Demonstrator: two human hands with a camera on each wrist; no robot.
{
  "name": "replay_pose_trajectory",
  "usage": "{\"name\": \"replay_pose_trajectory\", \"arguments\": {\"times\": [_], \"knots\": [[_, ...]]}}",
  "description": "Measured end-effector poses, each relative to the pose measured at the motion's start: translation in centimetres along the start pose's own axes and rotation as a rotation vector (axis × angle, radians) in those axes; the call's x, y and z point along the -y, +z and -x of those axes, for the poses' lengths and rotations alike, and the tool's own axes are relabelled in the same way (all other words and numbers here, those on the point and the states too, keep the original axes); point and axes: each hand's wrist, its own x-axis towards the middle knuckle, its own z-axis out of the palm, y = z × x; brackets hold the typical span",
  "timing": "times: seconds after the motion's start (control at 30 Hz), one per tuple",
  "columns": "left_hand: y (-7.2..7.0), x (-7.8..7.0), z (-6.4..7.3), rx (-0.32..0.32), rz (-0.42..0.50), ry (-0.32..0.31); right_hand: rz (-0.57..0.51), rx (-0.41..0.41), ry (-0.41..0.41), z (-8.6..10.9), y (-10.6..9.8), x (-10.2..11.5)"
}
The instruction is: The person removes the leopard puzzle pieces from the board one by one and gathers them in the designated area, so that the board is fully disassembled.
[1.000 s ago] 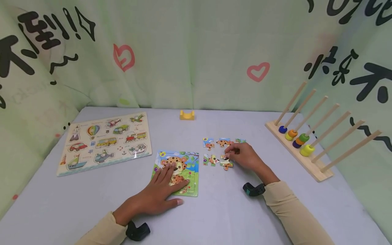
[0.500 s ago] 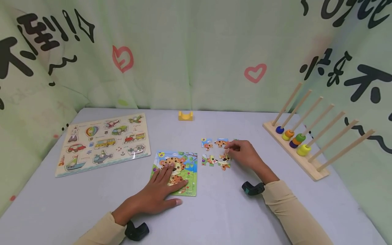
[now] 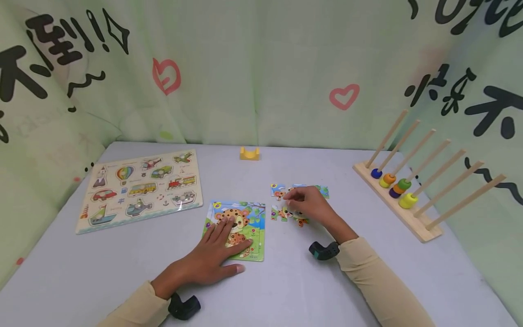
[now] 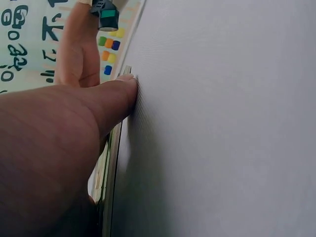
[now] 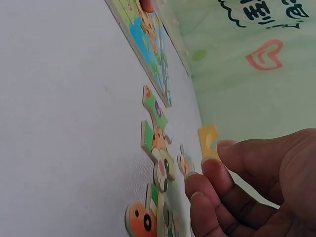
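My left hand (image 3: pixel 204 265) lies with its fingers spread on a leopard-picture puzzle board (image 3: pixel 258 227); its thumb rests at the near edge, seen close in the left wrist view. My right hand (image 3: pixel 312 204) hovers over two short rows of loose jigsaw pieces to the right of that board. Its fingers are loosely bent, and nothing shows between thumb and fingertips in the right wrist view. One back-row piece (image 3: pixel 278 188) and a front-row piece (image 3: pixel 278 213) show left of the hand; another piece (image 3: pixel 323 191) shows behind it. The hand partly covers the middle pieces.
A vehicle-picture puzzle board (image 3: pixel 139 190) lies at the back left. A small yellow holder (image 3: pixel 249 154) stands at the back edge. On the right is a wooden peg rack (image 3: pixel 421 225) with coloured beads. Curtains (image 3: pixel 253 68) hang around the table.
My right hand has shifted left over the pieces, uncovering the far-right back piece and covering more of the middle ones. My left hand has stayed on the leopard puzzle board.
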Motion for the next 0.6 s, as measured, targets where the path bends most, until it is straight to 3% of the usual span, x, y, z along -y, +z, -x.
{"name": "replay_pose_trajectory", "arguments": {"times": [0.13, 0.4, 0.6], "knots": [[-0.1, -0.1, 0.0, 0.006, 0.0, -0.001, -0.038, 0.027, 0.008, -0.3, 0.7, 0.9], [-0.1, -0.1, -0.1, 0.017, 0.0, -0.007, -0.123, 0.165, -0.052, -0.5, 2.6, 2.7], [-0.1, -0.1, -0.1, 0.009, -0.005, 0.0, -0.126, 0.212, -0.08, -0.9, 3.8, 3.8]]}}
